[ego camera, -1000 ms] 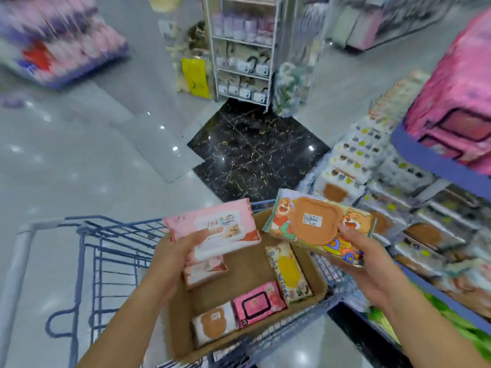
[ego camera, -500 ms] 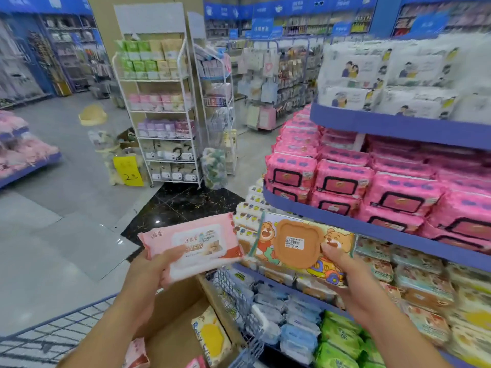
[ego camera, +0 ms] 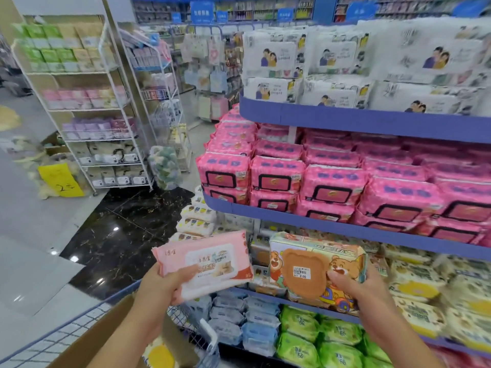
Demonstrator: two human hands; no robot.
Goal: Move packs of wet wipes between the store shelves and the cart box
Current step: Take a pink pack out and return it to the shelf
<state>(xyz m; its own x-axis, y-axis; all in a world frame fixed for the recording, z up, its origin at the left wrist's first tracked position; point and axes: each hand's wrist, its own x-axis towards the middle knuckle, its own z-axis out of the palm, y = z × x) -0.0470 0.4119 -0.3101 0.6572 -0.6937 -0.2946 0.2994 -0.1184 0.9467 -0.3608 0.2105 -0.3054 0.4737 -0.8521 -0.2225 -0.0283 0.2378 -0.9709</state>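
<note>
Blue store shelves (ego camera: 345,123) fill the right side, four tiers in view. Top tier: white packs with cartoon figures (ego camera: 329,57). Second tier: pink packs with dark-framed lids (ego camera: 276,176), stacked two high, many rows deep. Third tier: yellow-and-cream packs (ego camera: 417,290) to the right, bear-print ones partly hidden behind what I hold. Bottom tier: pale blue packs (ego camera: 252,330) left, green packs (ego camera: 300,325) right of them.

White wire rack (ego camera: 106,107) stands well apart to the left on the grey floor, boxed goods on its shelves; a yellow sign (ego camera: 59,180) leans at its foot.

Cart (ego camera: 53,338) at bottom left, blue wire rim showing, a cardboard box (ego camera: 106,333) seated in it. Inside the box only one pack is visible, a yellow-lidded pack (ego camera: 159,355), partly behind my left forearm.

My left hand (ego camera: 164,286) grips a pale pink wet wipes pack (ego camera: 207,264) by its lower left corner, thumb on the face, fingers under; pack tilted, raised above the cart's right edge, in front of the third tier.

My right hand (ego camera: 364,290) clamps a bear-print wet wipes pack (ego camera: 313,269) with an orange lid and a price sticker, thumb on the front, fingers behind its right end. It sits just beside the pink one, not touching, close to the third tier's front.
</note>
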